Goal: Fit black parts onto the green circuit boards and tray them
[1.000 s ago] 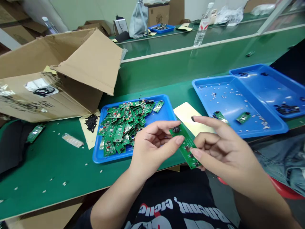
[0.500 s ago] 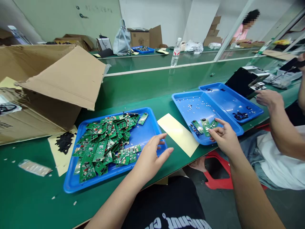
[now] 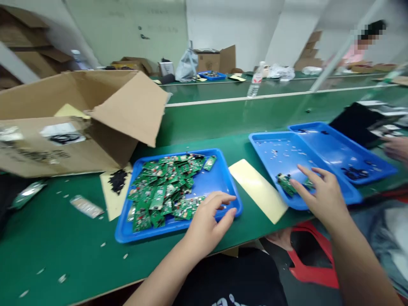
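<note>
My left hand (image 3: 212, 219) hovers over the right front rim of a blue tray (image 3: 127, 236), thumb and fingers apart, holding nothing. In that tray lies a heap of green circuit boards (image 3: 159, 197). Over a second blue tray (image 3: 261, 142), my right hand (image 3: 320, 193) is open, its fingers spread above and beside a few green circuit boards (image 3: 286, 185); whether a fingertip touches one I cannot tell. Small white bits (image 3: 276, 153) are scattered in the back of this tray.
A yellow paper sheet (image 3: 255, 187) lies between the trays. At the left stand a large cardboard box (image 3: 105, 140) and a sheet with black parts (image 3: 117, 180). A third blue tray (image 3: 331, 140) holds black pieces. A co-worker's hand (image 3: 397, 148) shows at the right edge.
The view has swung left, so everything sits further right. My right hand's fingers have spread apart over the boards. My left hand stays near its tray's rim.
</note>
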